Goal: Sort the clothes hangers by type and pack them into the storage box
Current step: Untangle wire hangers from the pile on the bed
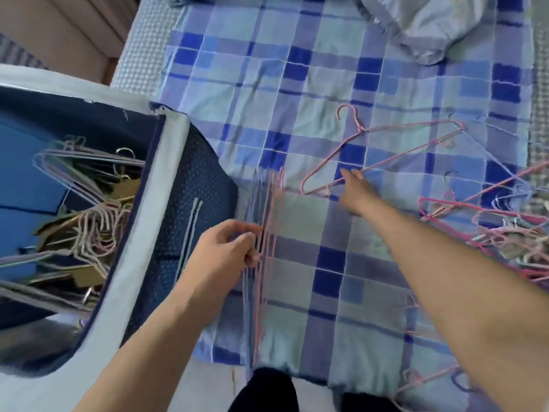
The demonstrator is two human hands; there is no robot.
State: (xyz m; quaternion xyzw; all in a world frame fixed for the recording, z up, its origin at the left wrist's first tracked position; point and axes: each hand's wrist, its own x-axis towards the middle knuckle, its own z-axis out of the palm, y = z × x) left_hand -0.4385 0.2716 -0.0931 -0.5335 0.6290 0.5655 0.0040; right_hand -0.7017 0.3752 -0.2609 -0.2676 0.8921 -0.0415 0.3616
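A bed carries a blue-and-teal checked cotton blanket (312, 84) over a pale waffle-textured mattress cover (139, 55). A crumpled grey-blue quilt (430, 22) lies at its far end. Beige wooden furniture (59, 28) stands top left. Lighting is soft daylight.

a blue checked blanket (326, 69) covers the bed, a crumpled grey quilt (430, 22) at its far edge

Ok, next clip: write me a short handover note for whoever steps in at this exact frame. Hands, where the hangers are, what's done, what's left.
Left hand: grips a stack of wire hangers standing on edge on the plaid blanket.
Right hand: open, reaching to a single pink hanger lying flat on the blanket; no grip yet.
Storage box: open at the left, already holding a mix of wire and other hangers.
Unsorted pile: tangled hangers at the right edge; a few loose ones near the blanket's front edge.
Done: part of the hangers packed.
Left: add the pink hanger to the stack, box it, sort the pile.
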